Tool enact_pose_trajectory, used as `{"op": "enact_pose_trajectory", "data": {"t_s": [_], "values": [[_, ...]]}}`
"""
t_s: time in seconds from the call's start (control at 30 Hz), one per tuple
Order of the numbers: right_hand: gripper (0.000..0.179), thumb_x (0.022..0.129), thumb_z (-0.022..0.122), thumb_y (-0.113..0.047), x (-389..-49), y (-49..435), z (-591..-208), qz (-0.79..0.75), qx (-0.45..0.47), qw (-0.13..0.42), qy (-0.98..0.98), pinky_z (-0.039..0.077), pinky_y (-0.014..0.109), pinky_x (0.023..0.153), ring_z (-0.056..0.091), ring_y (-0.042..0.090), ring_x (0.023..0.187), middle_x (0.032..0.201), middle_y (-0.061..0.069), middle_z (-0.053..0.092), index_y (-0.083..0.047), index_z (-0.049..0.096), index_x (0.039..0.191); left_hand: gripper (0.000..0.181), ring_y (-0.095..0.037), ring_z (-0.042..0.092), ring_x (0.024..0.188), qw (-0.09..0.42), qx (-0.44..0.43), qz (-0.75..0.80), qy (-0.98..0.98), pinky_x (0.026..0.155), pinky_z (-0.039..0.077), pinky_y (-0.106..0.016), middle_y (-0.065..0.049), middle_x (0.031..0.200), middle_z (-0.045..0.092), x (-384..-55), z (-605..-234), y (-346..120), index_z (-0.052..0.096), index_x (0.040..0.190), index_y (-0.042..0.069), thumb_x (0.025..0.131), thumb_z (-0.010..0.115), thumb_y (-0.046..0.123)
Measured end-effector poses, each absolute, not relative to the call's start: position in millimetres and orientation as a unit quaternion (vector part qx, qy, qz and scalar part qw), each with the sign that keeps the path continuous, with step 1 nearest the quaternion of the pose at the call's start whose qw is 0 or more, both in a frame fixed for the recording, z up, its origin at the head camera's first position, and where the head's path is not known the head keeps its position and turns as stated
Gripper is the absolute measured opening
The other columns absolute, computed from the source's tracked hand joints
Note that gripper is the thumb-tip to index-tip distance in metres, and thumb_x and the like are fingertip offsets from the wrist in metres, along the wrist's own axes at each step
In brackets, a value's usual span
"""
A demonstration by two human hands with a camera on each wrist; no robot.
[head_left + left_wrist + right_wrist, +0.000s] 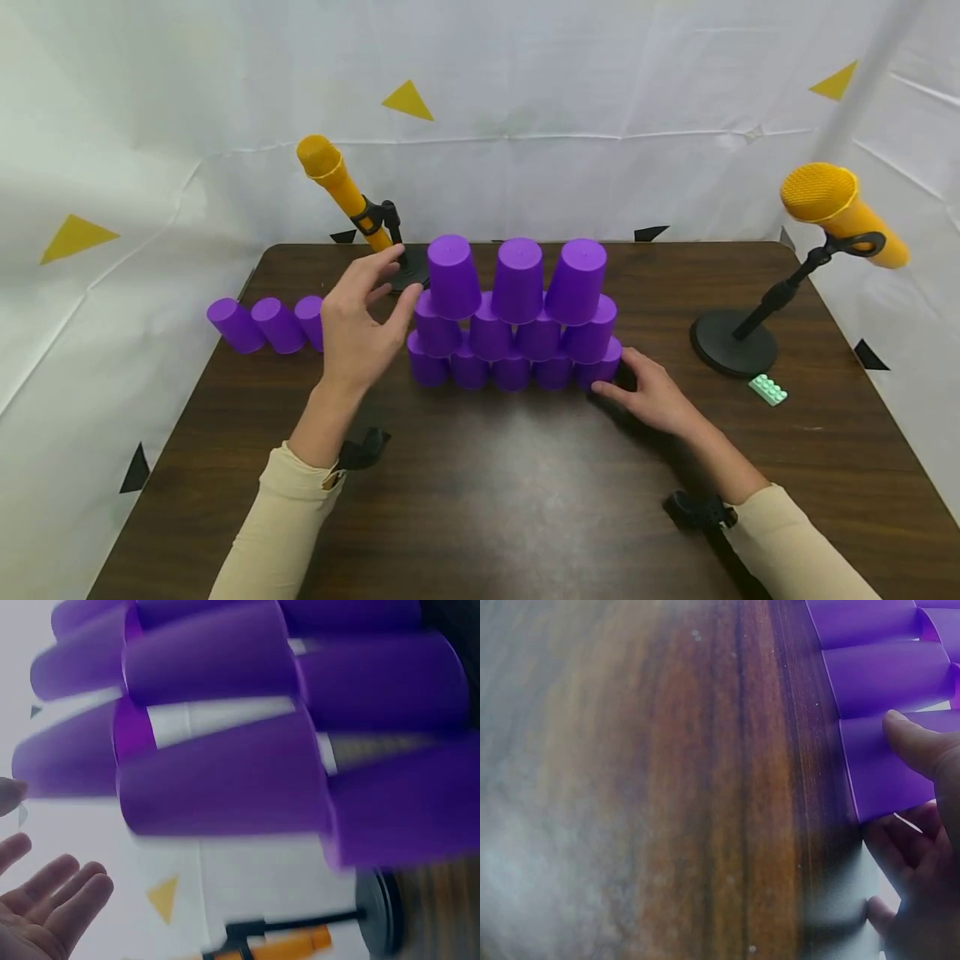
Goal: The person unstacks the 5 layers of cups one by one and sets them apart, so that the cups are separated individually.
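Upside-down purple cups stand stacked in three rows, with three in the top row. My left hand is held up at the left of the stack, fingers spread and nothing between them. Its thumb tip is right by the leftmost top cup, as the left wrist view also shows. At the right end of the bottom row, my right hand holds the last cup. The thumb lies on the cup's near side, and the other fingers reach around its outer side.
Three more purple cups stand at the left, one partly behind my left hand. A yellow microphone on a black stand is behind the stack, another microphone at right. A mint toy brick lies on the brown table.
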State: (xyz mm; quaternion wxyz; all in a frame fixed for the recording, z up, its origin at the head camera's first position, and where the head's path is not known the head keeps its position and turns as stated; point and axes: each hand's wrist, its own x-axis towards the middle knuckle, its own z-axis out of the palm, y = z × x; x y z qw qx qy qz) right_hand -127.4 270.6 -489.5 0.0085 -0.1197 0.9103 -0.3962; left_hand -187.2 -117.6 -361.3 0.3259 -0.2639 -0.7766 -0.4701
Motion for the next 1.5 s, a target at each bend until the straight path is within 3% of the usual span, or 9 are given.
{"op": "enact_pose_trajectory", "data": {"t_s": [0.3,0.43,0.67,0.93,1.27,1.4,1.5], "values": [[0.061,0.09,0.073,-0.03,-130,271,-495,-0.395,-0.116,0.007,0.912,0.037,0.059,0.103,0.051,0.039,0.124,0.131,0.021,0.057,-0.002,0.05,0.138,0.065,-0.019,0.058,0.112,0.289,-0.3,-0.476,-0.775,0.087,0.055,-0.039,-0.006,0.127,0.059,-193,-360,-80,0.052,0.141,0.013,0.083,0.08,0.022],[0.061,0.09,0.073,-0.031,-130,272,-495,-0.392,-0.116,0.006,0.913,0.037,0.059,0.102,0.051,0.039,0.123,0.13,0.021,0.058,-0.002,0.05,0.138,0.063,-0.02,0.06,0.107,0.286,-0.305,-0.49,-0.765,0.085,0.055,-0.035,-0.01,0.122,0.059,-194,-362,-73,0.053,0.139,0.009,0.083,0.08,0.015],[0.059,0.088,0.076,-0.027,-128,271,-493,-0.385,-0.122,-0.008,0.915,0.039,0.057,0.101,0.052,0.038,0.122,0.128,0.021,0.059,-0.001,0.052,0.135,0.056,-0.032,0.061,0.105,0.29,-0.308,-0.517,-0.744,0.086,0.055,-0.043,-0.023,0.115,0.058,-176,-341,-67,0.054,0.13,-0.008,0.079,0.077,-0.006],[0.059,0.088,0.076,-0.027,-128,270,-493,-0.384,-0.121,-0.007,0.915,0.04,0.057,0.1,0.053,0.038,0.122,0.127,0.02,0.059,-0.001,0.053,0.135,0.053,-0.027,0.062,0.101,0.321,-0.294,-0.525,-0.731,0.084,0.055,-0.045,-0.022,0.117,0.06,-158,-335,-85,0.056,0.126,-0.009,0.077,0.077,-0.009],[0.059,0.087,0.076,-0.026,-129,271,-493,-0.386,-0.124,-0.014,0.914,0.04,0.057,0.1,0.053,0.038,0.122,0.128,0.021,0.059,-0.001,0.052,0.135,0.051,-0.013,0.065,0.097,0.38,-0.111,-0.513,-0.762,0.077,0.055,-0.021,-0.014,0.115,0.065,-138,-361,-170,0.06,0.124,-0.004,0.077,0.079,-0.004],[0.06,0.088,0.076,-0.027,-129,272,-494,-0.387,-0.125,-0.008,0.913,0.039,0.058,0.101,0.052,0.039,0.122,0.129,0.021,0.058,-0.001,0.052,0.136,0.052,-0.015,0.065,0.099,0.372,-0.013,-0.486,-0.791,0.076,0.054,-0.018,-0.012,0.12,0.063,-142,-394,-225,0.058,0.127,0.001,0.079,0.08,0.002],[0.06,0.087,0.076,-0.026,-129,272,-494,-0.388,-0.125,-0.008,0.913,0.039,0.058,0.101,0.052,0.039,0.122,0.128,0.021,0.059,-0.001,0.052,0.135,0.056,-0.019,0.063,0.102,0.34,0.073,-0.458,-0.818,0.081,0.055,-0.024,-0.008,0.125,0.06,-150,-422,-268,0.055,0.132,0.008,0.081,0.08,0.011]]}}
